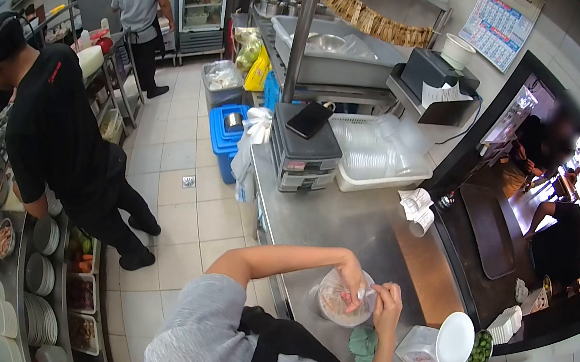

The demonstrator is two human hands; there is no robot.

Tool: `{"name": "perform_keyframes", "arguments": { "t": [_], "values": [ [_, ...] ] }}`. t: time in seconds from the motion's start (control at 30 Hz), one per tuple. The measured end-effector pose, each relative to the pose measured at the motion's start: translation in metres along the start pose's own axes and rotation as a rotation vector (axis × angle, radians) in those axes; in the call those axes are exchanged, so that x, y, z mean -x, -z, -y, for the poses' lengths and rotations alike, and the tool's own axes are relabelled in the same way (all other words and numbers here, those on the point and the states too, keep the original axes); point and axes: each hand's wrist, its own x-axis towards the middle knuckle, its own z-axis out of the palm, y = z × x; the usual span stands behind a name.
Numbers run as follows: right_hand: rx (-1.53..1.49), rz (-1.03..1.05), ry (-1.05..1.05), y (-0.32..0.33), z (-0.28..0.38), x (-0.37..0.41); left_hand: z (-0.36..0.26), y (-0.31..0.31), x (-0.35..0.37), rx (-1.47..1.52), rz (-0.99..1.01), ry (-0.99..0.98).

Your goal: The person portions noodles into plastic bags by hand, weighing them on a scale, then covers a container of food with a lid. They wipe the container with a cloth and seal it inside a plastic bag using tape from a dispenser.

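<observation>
My left hand (353, 274) and my right hand (387, 302) meet at the top of a clear plastic bag (338, 306) that holds pinkish-brown food. The bag rests on the steel counter (345, 221). Both hands pinch the bag's mouth, the left reaching across from the left, the right coming up from below. A green cloth (362, 341) lies just under the bag. To the right stand a clear tub (418, 347), a white round lid (455, 340) and a cup of green pieces (481, 352).
A co-worker in black (56, 134) stands at the left food station with stacked plates (40, 273). Another person in grey (139, 2) faces the fridges at the back. A grey drawer unit with a phone (303, 149), a tray of plastic tubs (379, 154), blue bins (225, 132) and receipts (416, 206) are nearby.
</observation>
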Motion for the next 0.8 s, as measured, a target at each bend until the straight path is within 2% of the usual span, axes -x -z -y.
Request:
{"name": "perform_keyframes", "arguments": {
  "t": [0.03,0.1,0.13,0.23,0.27,0.37,0.47,0.6,0.63,0.67,0.7,0.73,0.8],
  "values": [
    [-0.003,-0.015,0.052,-0.003,-0.001,-0.008,-0.005,0.003,-0.001,-0.187,-0.028,0.122],
    [-0.317,-0.021,-0.118,-0.020,-0.011,-0.015,-0.020,-0.001,-0.006,-0.561,-0.079,0.366],
    [-0.475,-0.020,-0.198,-0.029,-0.016,-0.018,-0.018,-0.025,-0.004,-0.977,-0.464,0.418],
    [-1.059,0.041,-0.582,-0.047,-0.017,-0.017,-0.017,-0.057,-0.002,-1.254,-0.723,0.472],
    [-0.979,0.095,-0.543,-0.052,-0.023,-0.013,-0.024,-0.074,0.002,-1.189,-0.976,0.397],
    [-0.844,0.096,-0.571,-0.043,-0.015,-0.004,-0.002,-0.098,-0.007,-1.204,-1.536,0.164],
    [-0.801,0.130,-0.482,-0.039,-0.011,0.004,-0.015,-0.116,-0.016,-1.139,-1.830,0.229],
    [-0.652,0.075,-0.327,-0.053,-0.017,0.012,-0.001,-0.101,-0.018,-1.330,-1.794,0.404],
    [-0.652,0.073,-0.395,-0.054,-0.017,0.014,-0.006,-0.100,-0.015,-1.418,-1.735,0.447],
    [-0.451,-0.012,-0.248,-0.055,-0.012,0.009,-0.011,-0.098,-0.010,-1.503,-1.668,0.476],
    [-0.377,0.018,-0.290,-0.056,-0.016,0.012,-0.020,-0.099,-0.006,-1.521,-1.587,0.515],
    [-0.456,-0.021,-0.393,-0.050,0.001,0.006,-0.028,-0.099,-0.002,-1.540,-1.499,0.546],
    [-0.334,-0.005,-0.421,-0.056,-0.002,0.011,-0.027,-0.091,0.000,-1.445,-1.294,0.737]
  ]
}}
